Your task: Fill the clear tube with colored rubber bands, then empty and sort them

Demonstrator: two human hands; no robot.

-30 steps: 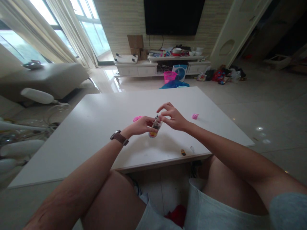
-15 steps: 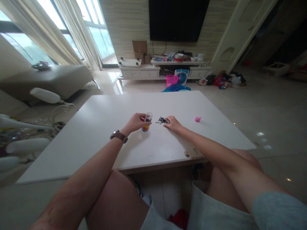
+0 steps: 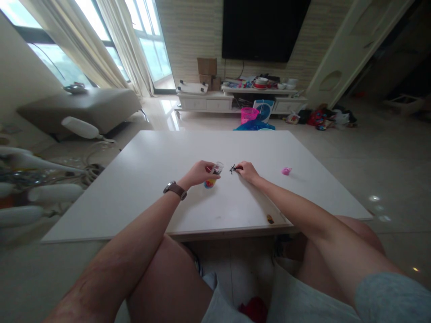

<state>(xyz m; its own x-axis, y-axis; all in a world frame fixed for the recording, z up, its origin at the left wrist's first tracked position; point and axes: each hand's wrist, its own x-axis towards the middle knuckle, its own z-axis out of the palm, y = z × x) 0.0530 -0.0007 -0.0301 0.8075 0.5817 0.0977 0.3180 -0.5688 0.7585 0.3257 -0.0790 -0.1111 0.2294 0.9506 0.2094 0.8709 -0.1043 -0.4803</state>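
Observation:
My left hand (image 3: 204, 172) is wrapped round a small clear jar (image 3: 219, 167), its open mouth tipped to the right. Black bits show inside near the top, with red, yellow and blue contents lower down. To the right of the jar, the closed fingers of my right hand (image 3: 247, 171) grip a small bunch of thin black pieces (image 3: 232, 169), too small to name, which poke out toward the jar. A gap separates bunch and jar mouth. Farther right on the white table (image 3: 188, 146) lies a small pink object (image 3: 286, 171), perhaps a lid.
Near the table's front edge is a small yellow-and-dark sticker (image 3: 270, 219). White lamp-like parts (image 3: 81, 127) stand beside the table's left side. Beyond the far edge are a pink basket (image 3: 249, 114) and a low white cabinet (image 3: 198, 103).
The black pile on the table has been gathered into my right fingers. My left hand has tilted the jar toward the right. The whole view has shifted slightly.

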